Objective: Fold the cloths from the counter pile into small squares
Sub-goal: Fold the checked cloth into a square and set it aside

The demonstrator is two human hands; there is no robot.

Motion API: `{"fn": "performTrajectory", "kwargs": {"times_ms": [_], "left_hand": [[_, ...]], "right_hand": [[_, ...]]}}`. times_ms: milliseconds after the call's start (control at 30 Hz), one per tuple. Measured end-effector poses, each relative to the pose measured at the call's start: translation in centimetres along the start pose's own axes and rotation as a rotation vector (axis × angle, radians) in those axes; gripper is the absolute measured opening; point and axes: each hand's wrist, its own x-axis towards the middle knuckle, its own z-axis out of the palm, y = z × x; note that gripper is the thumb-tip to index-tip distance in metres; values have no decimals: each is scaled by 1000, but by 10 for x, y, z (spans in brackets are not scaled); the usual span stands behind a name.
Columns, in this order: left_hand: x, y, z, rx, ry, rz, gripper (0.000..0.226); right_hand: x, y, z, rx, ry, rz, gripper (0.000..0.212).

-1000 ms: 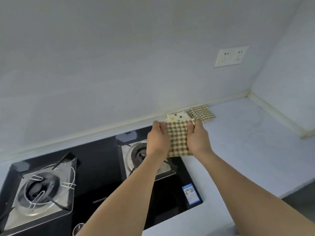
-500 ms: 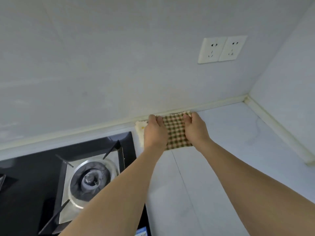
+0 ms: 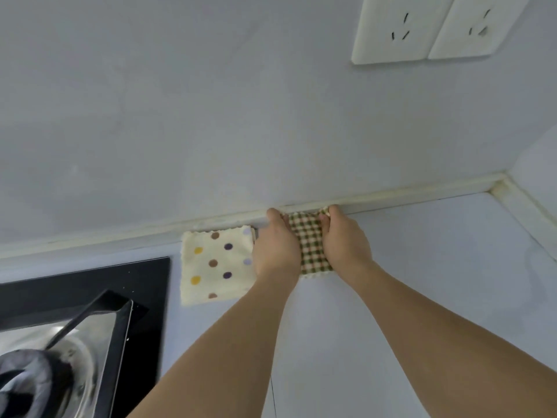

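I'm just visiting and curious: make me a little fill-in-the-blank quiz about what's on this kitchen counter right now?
1. Both hands, the left hand and the right hand, hold the ____ cloth at the back of the counter.
2. The cream cloth beside it is patterned with coloured ____.
3. That cream cloth lies between the checked one and the black ____.
4. High on the wall are two white ____.

Missing words: checked; dots; stove; sockets

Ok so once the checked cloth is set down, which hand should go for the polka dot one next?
Probably the left hand: it lies right beside the polka dot cloth, at its right edge. The right hand sits on the far side of the checked cloth and would have to cross over.
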Motion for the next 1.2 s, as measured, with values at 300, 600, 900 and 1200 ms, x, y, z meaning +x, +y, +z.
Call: {"fn": "performTrajectory", "kwargs": {"times_ms": [300, 600, 900, 1200], "left_hand": [[3, 3, 12, 158, 56, -45, 11], [7, 6, 16, 202, 45, -46, 11], [-32, 27, -46, 109, 92, 105, 26], [-131, -69, -153, 342, 195, 476, 32]], "right_hand": [[-6, 14, 22, -88, 304, -68, 27], [5, 19, 15, -27, 102, 97, 28], [-33, -19, -72, 54, -1, 57, 35], [-165, -104, -98, -75, 91, -314, 38]]}}
